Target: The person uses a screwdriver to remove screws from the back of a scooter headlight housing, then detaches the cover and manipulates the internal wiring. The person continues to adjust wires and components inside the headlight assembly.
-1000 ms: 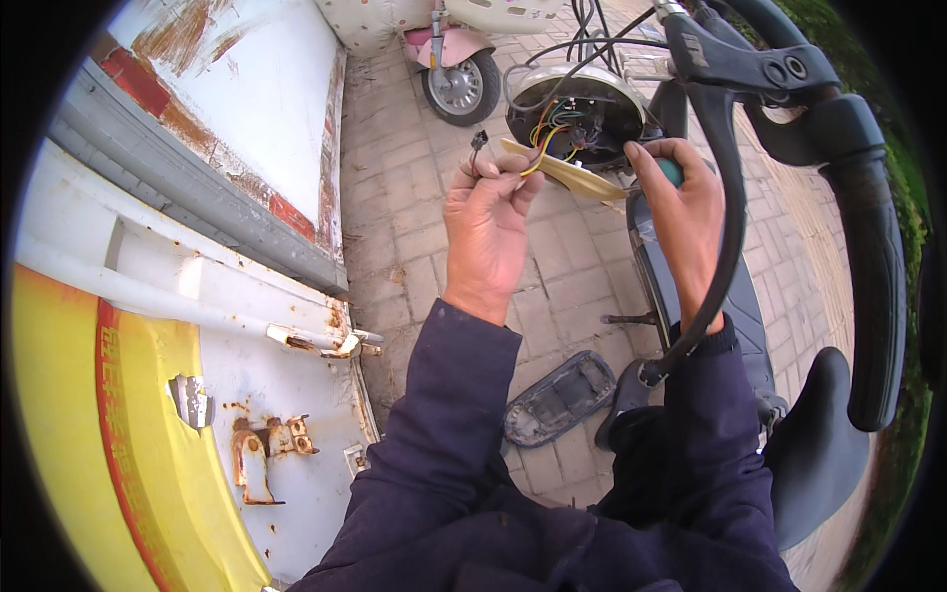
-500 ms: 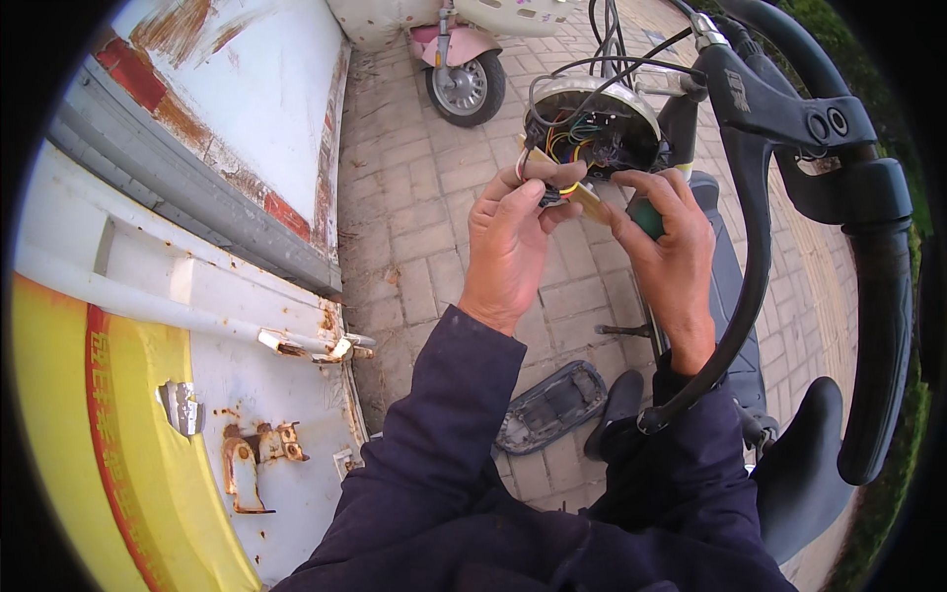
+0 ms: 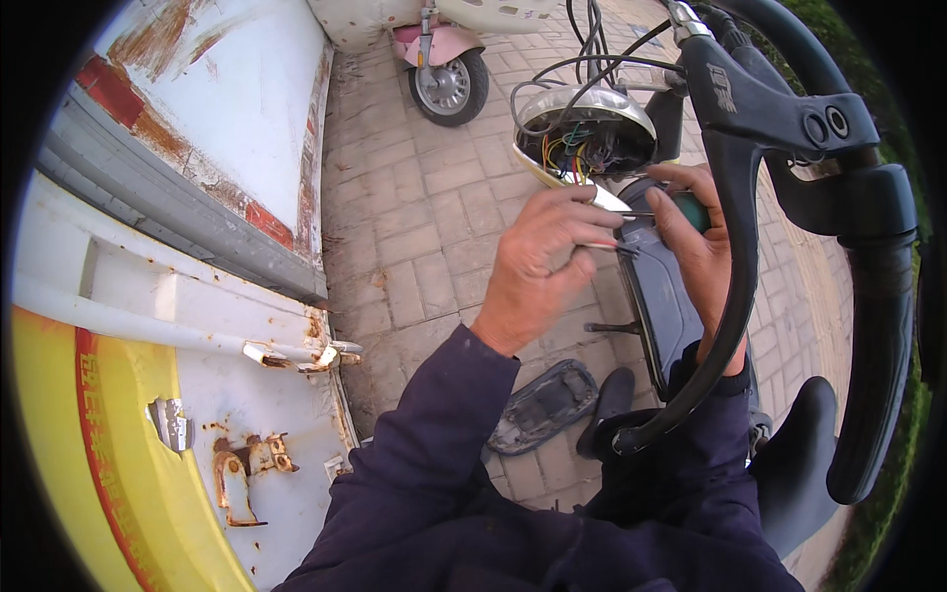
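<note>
In my right hand (image 3: 702,247) is a screwdriver (image 3: 693,211) with a green handle, its thin dark shaft pointing left toward my other hand. Bent fingers of my left hand (image 3: 538,259) pinch short thin wires (image 3: 610,246), reddish and pale with dark ends. The screwdriver's tip is hidden at the left fingertips. Just beyond both hands, a round headlight housing (image 3: 641,111) gapes, with red, yellow, green and other coloured wires (image 3: 572,150) bundled inside. A pale strip-like piece (image 3: 604,200) slants from its lower rim behind my left fingers.
A black brake lever (image 3: 755,197) and handlebar grip (image 3: 875,365) curve over my right forearm. An oblong dark tray-like part (image 3: 545,407) lies on the paving beside my shoe (image 3: 614,400). Rusty white metal panels (image 3: 227,345) line the left. A pink scooter (image 3: 446,74) stands farther off.
Both hands have moved right and slightly down, away from the housing's opening. My left hand has turned, with wire ends now showing at its right. The screwdriver's shaft has come into sight.
</note>
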Available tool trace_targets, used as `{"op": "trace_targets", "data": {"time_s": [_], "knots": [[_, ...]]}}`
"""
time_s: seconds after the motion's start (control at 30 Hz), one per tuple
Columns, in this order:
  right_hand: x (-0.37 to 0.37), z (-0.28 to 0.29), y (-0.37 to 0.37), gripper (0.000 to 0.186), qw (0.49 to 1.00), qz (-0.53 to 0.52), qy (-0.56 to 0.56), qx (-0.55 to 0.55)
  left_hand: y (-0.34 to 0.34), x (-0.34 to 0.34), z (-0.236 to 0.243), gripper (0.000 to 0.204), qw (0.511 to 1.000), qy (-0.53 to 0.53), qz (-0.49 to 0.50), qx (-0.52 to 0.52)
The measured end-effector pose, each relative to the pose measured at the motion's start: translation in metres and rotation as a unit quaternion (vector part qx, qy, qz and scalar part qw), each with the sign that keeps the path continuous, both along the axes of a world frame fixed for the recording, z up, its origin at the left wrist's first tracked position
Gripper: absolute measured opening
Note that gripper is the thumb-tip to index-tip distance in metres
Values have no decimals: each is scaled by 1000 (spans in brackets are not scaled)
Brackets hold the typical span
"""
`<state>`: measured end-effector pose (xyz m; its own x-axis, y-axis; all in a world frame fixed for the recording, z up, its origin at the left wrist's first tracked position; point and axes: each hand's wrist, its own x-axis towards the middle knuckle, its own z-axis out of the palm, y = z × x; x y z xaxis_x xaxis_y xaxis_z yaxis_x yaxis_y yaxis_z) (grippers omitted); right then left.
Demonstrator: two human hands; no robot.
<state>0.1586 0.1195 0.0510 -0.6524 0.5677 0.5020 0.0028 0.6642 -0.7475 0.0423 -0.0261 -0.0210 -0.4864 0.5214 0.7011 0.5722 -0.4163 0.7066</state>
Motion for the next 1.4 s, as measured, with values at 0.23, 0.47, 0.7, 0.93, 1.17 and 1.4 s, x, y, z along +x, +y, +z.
{"op": "trace_targets", "data": {"time_s": [0.23, 0.47, 0.7, 0.93, 1.17, 1.4], "knots": [[0, -4, 10, 23, 975, -44, -41, 212, 21, 39, -4, 32, 978, 170, 119, 1], [-7, -12, 10, 31, 993, -21, -16, 111, 26, 34, -7, 30, 957, 232, 172, 5], [-18, -17, 8, 34, 998, 33, -1, 47, 33, 40, -18, 22, 943, 283, 175, 1], [-25, -20, 4, 29, 998, 7, 15, 58, 28, 36, -19, 21, 935, 334, 115, -40], [-29, -25, 10, 17, 997, 52, 58, -16, 28, 36, -20, 19, 931, 335, 133, -56], [-16, -29, 37, 11, 978, 100, 79, -165, 25, 23, -24, 18, 926, 346, 122, -89]]}}
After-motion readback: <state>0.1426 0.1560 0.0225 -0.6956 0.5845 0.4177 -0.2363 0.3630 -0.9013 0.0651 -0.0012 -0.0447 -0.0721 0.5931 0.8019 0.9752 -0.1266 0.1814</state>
